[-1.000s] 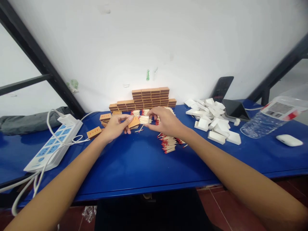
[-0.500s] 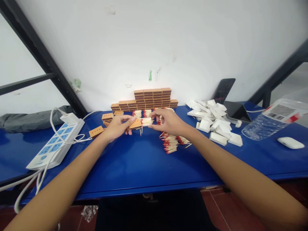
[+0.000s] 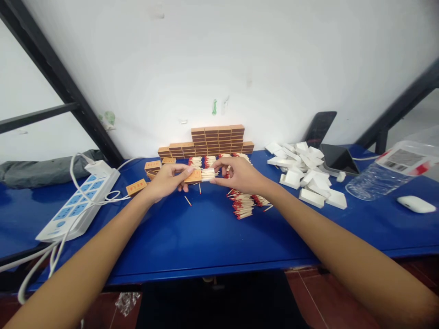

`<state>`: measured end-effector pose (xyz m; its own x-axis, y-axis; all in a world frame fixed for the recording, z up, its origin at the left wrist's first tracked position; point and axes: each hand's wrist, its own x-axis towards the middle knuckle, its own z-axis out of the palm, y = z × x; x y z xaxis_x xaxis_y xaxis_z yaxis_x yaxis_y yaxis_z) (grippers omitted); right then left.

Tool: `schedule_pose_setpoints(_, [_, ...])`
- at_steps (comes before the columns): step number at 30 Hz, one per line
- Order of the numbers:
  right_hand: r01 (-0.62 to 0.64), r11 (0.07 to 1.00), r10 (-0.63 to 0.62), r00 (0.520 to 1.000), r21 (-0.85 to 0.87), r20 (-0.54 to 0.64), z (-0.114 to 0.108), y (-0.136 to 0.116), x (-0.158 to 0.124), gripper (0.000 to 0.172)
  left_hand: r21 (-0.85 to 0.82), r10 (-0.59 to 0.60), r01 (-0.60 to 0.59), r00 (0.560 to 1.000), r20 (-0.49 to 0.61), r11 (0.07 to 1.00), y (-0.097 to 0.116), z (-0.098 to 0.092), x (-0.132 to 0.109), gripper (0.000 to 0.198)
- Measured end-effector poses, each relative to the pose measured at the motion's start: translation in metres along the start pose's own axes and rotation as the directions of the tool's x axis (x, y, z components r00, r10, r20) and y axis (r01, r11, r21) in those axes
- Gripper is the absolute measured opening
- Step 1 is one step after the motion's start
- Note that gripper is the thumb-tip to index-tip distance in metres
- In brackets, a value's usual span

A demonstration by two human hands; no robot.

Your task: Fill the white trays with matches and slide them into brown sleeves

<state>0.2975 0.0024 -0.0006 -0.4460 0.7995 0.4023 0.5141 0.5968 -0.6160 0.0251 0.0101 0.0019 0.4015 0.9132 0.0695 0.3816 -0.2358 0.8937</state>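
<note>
My left hand (image 3: 168, 183) grips the orange sleeve of a matchbox (image 3: 193, 176) between thumb and fingers. From its right end sticks out a white inner tray (image 3: 208, 174) filled with matches, partly inside the sleeve. My right hand (image 3: 238, 172) pinches the outer end of that tray with thumb and fingertips. A loose match (image 3: 188, 201) lies on the blue table below the box, and another shows just under the box. Bundles of red-tipped matches (image 3: 244, 205) lie beside and below my right hand; more rows lie behind both hands.
Stacked matchboxes (image 3: 217, 140) stand against the wall. More orange boxes (image 3: 136, 187) sit left of my left hand, near a white power strip (image 3: 78, 201) with cables. To the right are a heap of white trays (image 3: 305, 171), a phone (image 3: 319, 128), a plastic bottle (image 3: 380, 171) and a white case (image 3: 416, 204).
The white tray has slid a little further into the sleeve. One match has dropped onto the table below the box. Both hands have stayed nearly in place.
</note>
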Motion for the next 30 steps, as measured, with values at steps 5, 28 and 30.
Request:
schedule_pose_setpoints(5, [-0.037,0.995,0.04,0.999,0.095,-0.029,0.009,-0.002,0.0,0.033,0.23,0.209,-0.201,0.978,-0.012,0.952,0.001,-0.001,0.0,0.062])
schedule_pose_setpoints(28, [0.189,0.975,-0.151,0.95,-0.118,0.272,0.047,-0.017,0.007,0.011,0.476,0.301,-0.228,0.95,-0.082,0.849,-0.004,-0.037,0.0,0.044])
schedule_pose_setpoints(30, [0.264,0.962,-0.235,0.931,-0.07,0.281,0.054,-0.022,0.007,0.013,0.48,0.301,-0.235,0.951,-0.065,0.845,-0.003,-0.038,0.0,0.043])
